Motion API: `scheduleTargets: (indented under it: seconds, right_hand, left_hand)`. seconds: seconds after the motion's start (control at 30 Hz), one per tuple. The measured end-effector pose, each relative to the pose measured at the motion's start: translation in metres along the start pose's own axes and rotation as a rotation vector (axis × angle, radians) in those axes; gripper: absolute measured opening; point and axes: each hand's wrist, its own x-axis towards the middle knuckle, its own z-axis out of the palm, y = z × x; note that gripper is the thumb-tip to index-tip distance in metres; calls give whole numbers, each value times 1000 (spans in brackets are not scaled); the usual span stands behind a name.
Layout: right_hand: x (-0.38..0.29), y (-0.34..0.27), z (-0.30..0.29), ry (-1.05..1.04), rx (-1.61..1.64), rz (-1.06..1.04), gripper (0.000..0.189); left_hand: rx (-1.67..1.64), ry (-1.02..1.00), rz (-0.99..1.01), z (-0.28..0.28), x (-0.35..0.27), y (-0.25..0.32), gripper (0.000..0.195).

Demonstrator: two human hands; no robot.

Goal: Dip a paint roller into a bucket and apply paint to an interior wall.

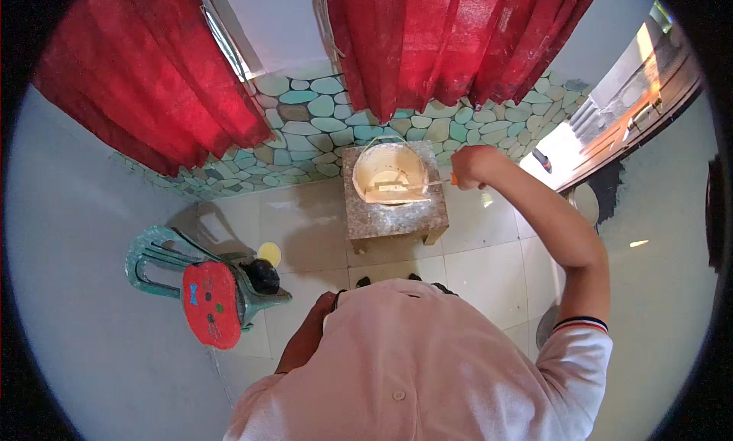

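My right hand [474, 167] grips the orange handle of a thin-shafted tool [438, 182] at the right side of a bucket [371, 161]. The shaft reaches left over the bucket's mouth; what its far end is I cannot tell. Pale, cream-coloured material coats the bucket inside, and its wire handle stands up at the back. A pale flat strip [396, 197] lies across the near rim. Under the bucket is a worn, stained wooden stool [383, 227]. My left hand [326, 303] hangs low by my hip, its fingers mostly hidden by my shirt.
Red curtains [435, 46] hang before a wall with a painted stone pattern [320, 106]. At left stands a green plastic chair [152, 260] with a red face-patterned mat [212, 309] and a black item [262, 276]. A yellow disc [270, 254] is beside it. An open doorway [601, 120] is at right.
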Motion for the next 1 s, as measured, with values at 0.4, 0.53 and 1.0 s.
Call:
scheduleTargets:
  seconds: [0.4, 0.53, 1.0]
  right_hand:
    - [-99, 6, -46, 4, -226, -11, 23]
    - [-90, 8, -38, 1, -222, -3, 24]
    - [38, -31, 14, 79, -180, -69, 35]
  left_hand:
    - [-99, -8, -40, -23, 1, 13, 27]
    - [-148, -49, -111, -22, 4, 17, 25]
    - [85, 65, 87, 48, 24, -49, 34]
